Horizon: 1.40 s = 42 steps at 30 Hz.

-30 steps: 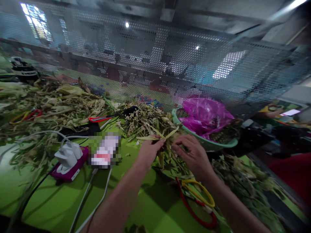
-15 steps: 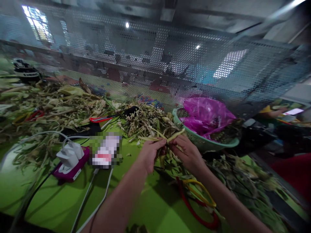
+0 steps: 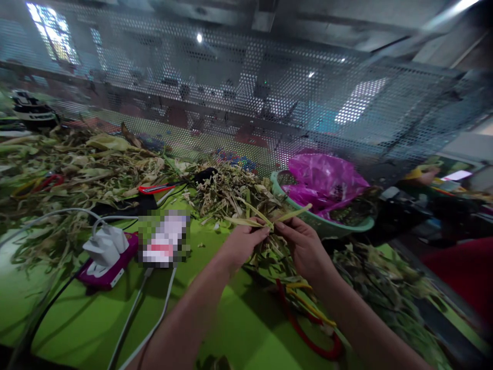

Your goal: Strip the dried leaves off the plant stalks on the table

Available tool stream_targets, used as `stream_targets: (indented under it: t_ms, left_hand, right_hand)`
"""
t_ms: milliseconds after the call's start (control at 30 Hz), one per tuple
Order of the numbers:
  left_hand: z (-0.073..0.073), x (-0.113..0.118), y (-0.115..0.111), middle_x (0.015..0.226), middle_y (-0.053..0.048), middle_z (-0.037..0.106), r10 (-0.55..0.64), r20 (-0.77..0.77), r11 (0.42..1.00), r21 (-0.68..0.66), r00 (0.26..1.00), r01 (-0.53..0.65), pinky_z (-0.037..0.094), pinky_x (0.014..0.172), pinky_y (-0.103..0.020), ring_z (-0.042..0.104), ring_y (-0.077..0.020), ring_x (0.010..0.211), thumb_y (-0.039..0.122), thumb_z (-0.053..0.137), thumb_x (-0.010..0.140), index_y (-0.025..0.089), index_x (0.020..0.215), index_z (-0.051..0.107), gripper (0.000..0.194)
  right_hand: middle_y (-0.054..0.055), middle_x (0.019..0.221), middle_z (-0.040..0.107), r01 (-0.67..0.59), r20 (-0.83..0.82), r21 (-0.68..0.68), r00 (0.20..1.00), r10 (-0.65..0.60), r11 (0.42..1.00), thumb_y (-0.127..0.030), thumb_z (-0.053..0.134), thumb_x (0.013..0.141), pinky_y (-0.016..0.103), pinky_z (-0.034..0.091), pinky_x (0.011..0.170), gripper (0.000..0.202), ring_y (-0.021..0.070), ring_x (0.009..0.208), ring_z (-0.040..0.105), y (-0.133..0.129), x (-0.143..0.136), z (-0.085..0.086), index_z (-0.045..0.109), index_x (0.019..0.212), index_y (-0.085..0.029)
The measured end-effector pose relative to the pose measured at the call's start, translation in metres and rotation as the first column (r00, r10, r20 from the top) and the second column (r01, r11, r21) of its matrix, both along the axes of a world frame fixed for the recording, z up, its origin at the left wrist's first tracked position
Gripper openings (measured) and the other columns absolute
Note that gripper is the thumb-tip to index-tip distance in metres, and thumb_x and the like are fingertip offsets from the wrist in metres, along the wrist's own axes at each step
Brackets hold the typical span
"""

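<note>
Left hand [image 3: 241, 242] and right hand [image 3: 304, 244] pinch pale green leaf strip [image 3: 269, 218] between fingertips, raised just above heap of dried leaves [image 3: 234, 192] on green bench [image 3: 96, 318]. Green basin [image 3: 327, 223] with pink bag [image 3: 325, 180] just beyond; red-yellow scissors [image 3: 308, 318] beneath right wrist.

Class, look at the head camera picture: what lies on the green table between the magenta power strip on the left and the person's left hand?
In the head view, a blurred-out white and red item lies between the magenta power strip and the left hand, with white cables trailing below it.
</note>
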<state>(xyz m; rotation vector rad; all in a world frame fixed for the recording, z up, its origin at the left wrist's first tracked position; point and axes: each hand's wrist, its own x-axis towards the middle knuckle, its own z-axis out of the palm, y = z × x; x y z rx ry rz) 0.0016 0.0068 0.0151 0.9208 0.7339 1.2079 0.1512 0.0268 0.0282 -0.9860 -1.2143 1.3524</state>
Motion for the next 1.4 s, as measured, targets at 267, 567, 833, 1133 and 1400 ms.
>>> stream_targets:
  t_ms: [267, 567, 833, 1133, 1400]
  left_hand:
    - [-0.005, 0.002, 0.001, 0.082, -0.002, 0.064, -0.029, -0.094, 0.996, 0.076, 0.995, 0.036, 0.042, 0.079, -0.028, 0.055, -0.0155, 0.079, 0.035, 0.068, 0.070, 0.016, 0.085, 0.065, 0.023]
    - [0.000, -0.001, 0.002, 0.080, -0.004, 0.066, 0.153, 0.138, 0.975, -0.180, 0.978, -0.127, 0.046, 0.073, -0.026, 0.059, -0.0137, 0.072, 0.026, 0.074, 0.062, 0.015, 0.082, 0.066, 0.025]
    - [-0.001, 0.003, 0.002, 0.076, -0.002, 0.065, 0.130, 0.145, 0.980, -0.172, 0.981, -0.105, 0.045, 0.070, -0.027, 0.058, -0.0122, 0.065, 0.024, 0.073, 0.061, 0.015, 0.079, 0.066, 0.021]
    - [-0.010, 0.002, 0.007, 0.074, -0.002, 0.063, 0.185, 0.307, 0.973, -0.192, 0.933, -0.129, 0.045, 0.066, -0.023, 0.057, -0.0101, 0.065, 0.026, 0.075, 0.062, 0.014, 0.080, 0.064, 0.025]
    - [-0.004, 0.004, 0.006, 0.067, 0.002, 0.059, 0.226, 0.336, 0.960, -0.237, 0.915, -0.150, 0.045, 0.063, -0.023, 0.055, -0.0095, 0.060, 0.024, 0.075, 0.061, 0.016, 0.082, 0.058, 0.029]
  right_hand:
    - [0.001, 0.075, 0.069, -0.004, 0.036, -0.007, 0.999, 0.004, 1.000, -0.032, 0.075, 0.065, 0.032, 0.050, 0.070, 0.022, 0.0194, 0.071, 0.064, 0.005, 0.002, 0.000, 0.067, 0.082, -0.021]
    - [0.003, 0.077, 0.065, 0.001, 0.540, 0.439, 0.799, -0.265, 0.898, -0.042, 0.062, 0.079, 0.031, 0.046, 0.070, 0.022, 0.0187, 0.074, 0.059, 0.000, 0.012, 0.020, 0.065, 0.079, -0.020]
    - [0.004, 0.095, 0.069, -0.361, 0.593, 0.804, 0.438, -0.675, 0.472, -0.021, 0.058, 0.084, 0.037, 0.041, 0.083, 0.017, 0.0219, 0.092, 0.059, -0.012, 0.005, 0.012, 0.068, 0.096, -0.027]
    - [0.006, 0.101, 0.066, -0.526, 0.558, 0.760, 0.229, -0.797, 0.381, -0.021, 0.055, 0.087, 0.037, 0.035, 0.088, 0.011, 0.0227, 0.099, 0.052, -0.017, -0.002, 0.000, 0.063, 0.095, -0.023]
    - [0.005, 0.116, 0.060, -0.390, 0.674, 0.737, 0.482, -0.559, 0.552, -0.023, 0.059, 0.084, 0.042, 0.037, 0.094, 0.009, 0.0246, 0.110, 0.050, -0.016, -0.003, 0.007, 0.062, 0.091, -0.026]
